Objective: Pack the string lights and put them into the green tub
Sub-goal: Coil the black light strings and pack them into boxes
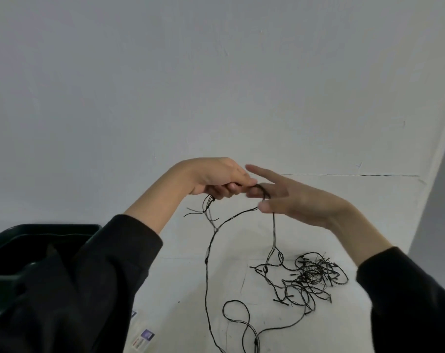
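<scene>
Head view. Left hand (217,178) is raised, fist closed round a bunched end of the string lights (311,276). Right hand (295,200) has its fingers straight, with a strand looped across them. Two strands hang near-vertical to the white table (190,289). The tangled remainder lies right of centre. Green tub (38,233) sits at the left edge, partly behind the left sleeve (89,276).
</scene>
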`<state>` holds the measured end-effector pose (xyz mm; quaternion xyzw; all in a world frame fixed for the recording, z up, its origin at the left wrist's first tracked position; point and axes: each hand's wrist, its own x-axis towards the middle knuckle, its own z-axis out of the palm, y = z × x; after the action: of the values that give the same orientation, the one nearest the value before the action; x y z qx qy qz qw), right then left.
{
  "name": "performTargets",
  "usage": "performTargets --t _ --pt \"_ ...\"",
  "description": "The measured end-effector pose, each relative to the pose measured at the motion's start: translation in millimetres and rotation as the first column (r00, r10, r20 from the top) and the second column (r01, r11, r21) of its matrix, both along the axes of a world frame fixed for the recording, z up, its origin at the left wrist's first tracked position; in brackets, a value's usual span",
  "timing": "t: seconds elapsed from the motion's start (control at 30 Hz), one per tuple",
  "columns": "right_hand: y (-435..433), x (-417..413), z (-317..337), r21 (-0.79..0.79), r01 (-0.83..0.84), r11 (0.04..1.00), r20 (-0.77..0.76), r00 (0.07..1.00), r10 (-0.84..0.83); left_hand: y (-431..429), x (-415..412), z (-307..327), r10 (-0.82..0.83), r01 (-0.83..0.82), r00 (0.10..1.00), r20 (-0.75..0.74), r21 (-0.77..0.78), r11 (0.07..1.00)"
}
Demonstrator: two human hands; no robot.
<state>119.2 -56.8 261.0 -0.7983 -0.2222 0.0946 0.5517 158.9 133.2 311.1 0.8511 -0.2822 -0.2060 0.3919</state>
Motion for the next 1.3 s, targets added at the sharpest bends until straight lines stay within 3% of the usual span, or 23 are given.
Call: performTargets --t 0.1,0.27,0.33,0.4,0.47,0.5,0.53,0.6,0.67,0.73,0.8,0.83,0.87,0.9,0.93,0.97,1.0,1.07,1.13,1.23,1.3 --pt "22 4 -5 0.176 0.055 0.983 -0.055 0.997 -0.046 0 0 13 0.03 -0.027 0.999 0.038 -0.087 0.996" --pt "-14 18 -15 0.057 0.326 0.943 -0.087 0.943 -0.321 52 9 35 0.197 -0.177 0.98 0.003 -0.423 0.889" --pt "-37 22 -14 -0.062 0.374 0.925 -0.074 0.923 -0.378 78 16 33 0.284 -0.275 0.956 -0.077 -0.572 0.773" --pt "-58 22 -10 -0.238 0.41 0.88 -0.049 0.9 -0.433 104 27 25 0.346 -0.386 0.914 -0.21 -0.709 0.59" --pt "-73 22 1 -0.332 0.474 0.816 -0.003 0.864 -0.503 126 37 12 0.435 -0.483 0.854 -0.284 -0.742 0.465" --pt "-77 23 11 -0.325 0.523 0.788 0.035 0.839 -0.543 132 43 3 0.502 -0.531 0.816 -0.286 -0.716 0.454" --pt "-77 25 25 -0.281 0.575 0.768 0.08 0.812 -0.579 135 49 -9 0.59 -0.584 0.769 -0.245 -0.646 0.492" --pt "-67 33 60 -0.112 0.613 0.782 0.164 0.788 -0.594 126 54 -36 0.692 -0.665 0.72 -0.051 -0.336 0.667" --pt "-44 39 101 0.076 0.551 0.831 0.235 0.8 -0.552 105 55 -62 0.627 -0.629 0.774 0.09 -0.012 0.778" --pt "-16 36 139 0.184 0.47 0.863 0.304 0.808 -0.505 84 52 -79 0.531 -0.552 0.834 0.152 0.197 0.81" --pt "9 29 165 0.097 0.438 0.894 0.405 0.803 -0.438 66 52 -84 0.409 -0.505 0.854 0.32 0.324 0.8" --pt "20 26 172 -0.011 0.444 0.896 0.458 0.799 -0.39 55 51 -79 0.38 -0.515 0.823 0.423 0.272 0.813" --pt "30 23 174 -0.134 0.45 0.883 0.498 0.801 -0.333 45 47 -67 0.429 -0.517 0.773 0.468 0.074 0.853" --pt "39 21 173 -0.241 0.448 0.861 0.52 0.809 -0.276 35 38 -50 0.508 -0.473 0.761 0.404 -0.191 0.86" --pt "46 20 170 -0.311 0.435 0.845 0.525 0.82 -0.229 24 28 -29 0.529 -0.386 0.803 0.274 -0.438 0.812" --pt "51 20 166 -0.342 0.412 0.845 0.509 0.837 -0.202 16 16 -6 0.467 -0.288 0.867 0.172 -0.592 0.753" --pt "54 20 163 -0.34 0.385 0.858 0.483 0.854 -0.192 9 6 13 0.393 -0.213 0.907 0.15 -0.643 0.736" --pt "51 20 159 -0.311 0.345 0.886 0.452 0.873 -0.181 5 -8 35 0.306 -0.101 0.921 0.242 -0.61 0.786" --pt "41 21 159 -0.364 0.36 0.859 0.466 0.869 -0.166 8 -13 40 0.329 -0.098 0.866 0.377 -0.517 0.85" --pt "31 21 158 -0.591 0.442 0.675 0.495 0.859 -0.129 16 -7 33 0.347 -0.148 0.802 0.487 -0.401 0.904" --pt "27 27 157 -0.603 0.564 0.564 0.587 0.793 -0.165 19 -3 27 0.349 -0.171 0.814 0.465 -0.381 0.908"
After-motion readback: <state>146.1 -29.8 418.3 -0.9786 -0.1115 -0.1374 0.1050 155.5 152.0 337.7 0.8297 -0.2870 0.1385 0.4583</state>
